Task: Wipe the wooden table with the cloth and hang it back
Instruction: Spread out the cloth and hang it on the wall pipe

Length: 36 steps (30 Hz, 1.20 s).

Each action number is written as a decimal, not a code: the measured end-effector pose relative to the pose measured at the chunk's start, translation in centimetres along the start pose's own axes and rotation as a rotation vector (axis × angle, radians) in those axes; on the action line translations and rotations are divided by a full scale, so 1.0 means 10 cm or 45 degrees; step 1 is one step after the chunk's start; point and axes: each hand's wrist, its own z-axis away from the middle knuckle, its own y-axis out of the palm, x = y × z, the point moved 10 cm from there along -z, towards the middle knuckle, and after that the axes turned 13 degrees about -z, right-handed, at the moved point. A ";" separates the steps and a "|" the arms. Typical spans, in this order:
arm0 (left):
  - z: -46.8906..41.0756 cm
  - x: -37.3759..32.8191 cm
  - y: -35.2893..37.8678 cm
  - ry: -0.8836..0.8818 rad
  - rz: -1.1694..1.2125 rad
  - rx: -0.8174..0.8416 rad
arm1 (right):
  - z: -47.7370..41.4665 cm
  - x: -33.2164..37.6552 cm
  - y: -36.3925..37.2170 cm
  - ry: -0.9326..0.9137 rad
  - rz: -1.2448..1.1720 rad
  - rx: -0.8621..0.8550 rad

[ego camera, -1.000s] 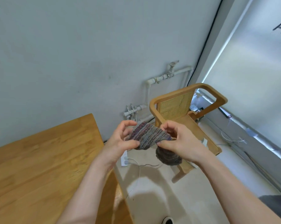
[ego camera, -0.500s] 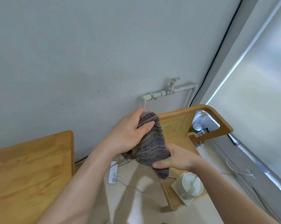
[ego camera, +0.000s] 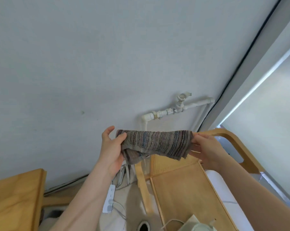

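Step in hand looks like the hang-back: cloth (ego camera: 155, 142) is stretched in the air between both hands, off the surface (ego camera: 15, 197), in front of the chair (ego camera: 227, 139) back and below the pipe (ego camera: 171, 111). Left hand (ego camera: 111, 147) pinches its bunched end, fingers partly spread; right hand (ego camera: 206, 150) pinches the other edge. Next: keep it taut and drape it evenly over the rail. No containers with visible contents.

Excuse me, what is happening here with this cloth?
A person holds a striped cloth stretched out between both hands, in the air in front of the wall. The left hand has a grip on one end, the right hand on the other. The cloth is above the wooden chair, near its backrest, not yet hung. The wooden table is off to the left, away from the cloth.
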 end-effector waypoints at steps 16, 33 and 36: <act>-2.44 0.54 0.61 -0.205 -0.179 -0.055 | -2.82 0.43 0.34 -0.260 0.390 -0.332; -2.92 0.94 0.83 -0.387 -0.302 -0.061 | -3.14 0.20 0.56 -0.666 1.306 -0.535; -2.87 0.90 0.77 -0.342 -0.491 -0.021 | -3.06 0.21 0.64 -0.735 1.356 -0.505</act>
